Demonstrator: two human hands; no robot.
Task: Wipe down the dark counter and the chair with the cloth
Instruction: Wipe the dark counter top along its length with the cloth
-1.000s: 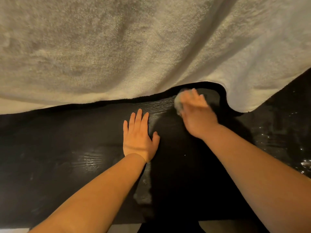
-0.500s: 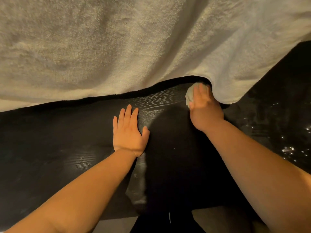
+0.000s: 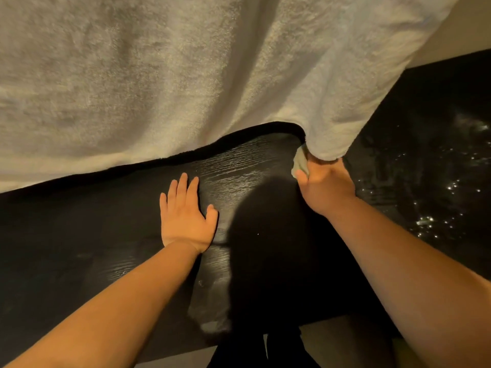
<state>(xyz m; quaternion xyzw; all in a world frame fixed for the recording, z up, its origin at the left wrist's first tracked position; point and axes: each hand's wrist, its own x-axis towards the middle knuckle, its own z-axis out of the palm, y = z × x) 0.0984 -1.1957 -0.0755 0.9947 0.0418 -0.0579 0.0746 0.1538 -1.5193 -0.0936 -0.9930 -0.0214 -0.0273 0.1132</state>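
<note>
Nearest on my feed: dark trouser legs [image 3: 263, 349] at the bottom edge, with pale floor [image 3: 342, 333] beside them. Next up is the near edge of the dark counter [image 3: 87, 235]. Its wood grain shows, and there are shiny streaks near the centre. A shadow [image 3: 265, 221] lies on it between the two bare forearms.

The left hand [image 3: 186, 213] is flat on the counter, palm down, fingers straight and close together, thumb out. It's holding nothing.

The right hand [image 3: 328, 184] is further out and to the right. The cloth [image 3: 300, 162] is a pale wad bunched at the thumb side of the hand, with the thumb lying against it. The fingertips are hidden under the hem above, so I can't see the full grip, but it reads as holding the cloth. The cloth touches the counter, tucked into the notch where that hem lifts.

The hem belongs to the white fluffy fabric [image 3: 186, 75], which drapes over the counter's far part and fills the upper frame.

Right of the right hand is a glossy black surface [image 3: 430, 181] with bright specks. I can't tell what it is. Farthest, top right, is a strip of beige wall [image 3: 473, 30].
</note>
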